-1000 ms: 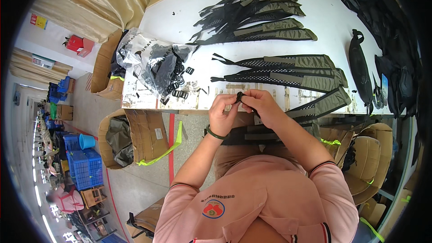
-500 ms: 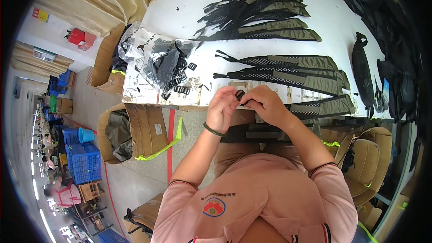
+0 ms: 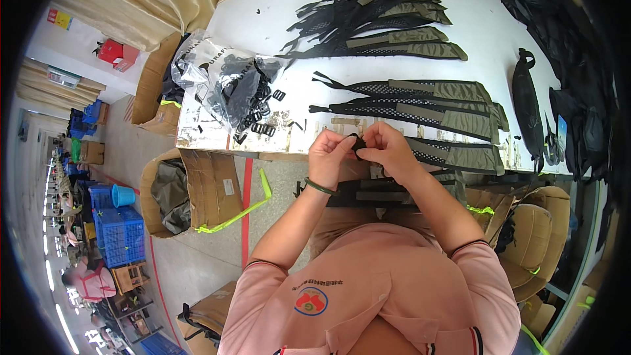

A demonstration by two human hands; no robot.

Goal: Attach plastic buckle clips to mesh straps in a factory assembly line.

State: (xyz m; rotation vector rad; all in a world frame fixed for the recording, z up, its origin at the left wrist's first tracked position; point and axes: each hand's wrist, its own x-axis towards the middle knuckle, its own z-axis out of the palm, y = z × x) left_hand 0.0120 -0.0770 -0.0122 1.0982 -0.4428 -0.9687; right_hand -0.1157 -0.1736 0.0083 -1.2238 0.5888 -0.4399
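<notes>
At the table's near edge, my left hand (image 3: pixel 328 158) pinches a small black plastic buckle (image 3: pixel 357 142) between thumb and fingers. Pressed up against it, my right hand (image 3: pixel 386 150) is closed on a black strap end, mostly hidden by the fingers. A black mesh and olive strap panel (image 3: pixel 460 155) extends to the right from behind my right hand. More strap panels (image 3: pixel 420 115) lie just beyond on the table. Over my lap hangs another dark panel (image 3: pixel 374 192). Loose black buckles (image 3: pixel 264 129) spill from a clear plastic bag (image 3: pixel 227 89) to the left.
A fanned pile of strap panels (image 3: pixel 388 20) covers the far part of the white table (image 3: pixel 263 16). Black fabric pieces (image 3: pixel 526 112) lie at right. Cardboard boxes (image 3: pixel 213 187) stand on the floor at left, another (image 3: pixel 542 223) at right. Blue crates (image 3: pixel 121 236) stand further left.
Both hands have come together around the buckle, which showed more openly before. The nearest strap panel has slid a little left along the table edge.
</notes>
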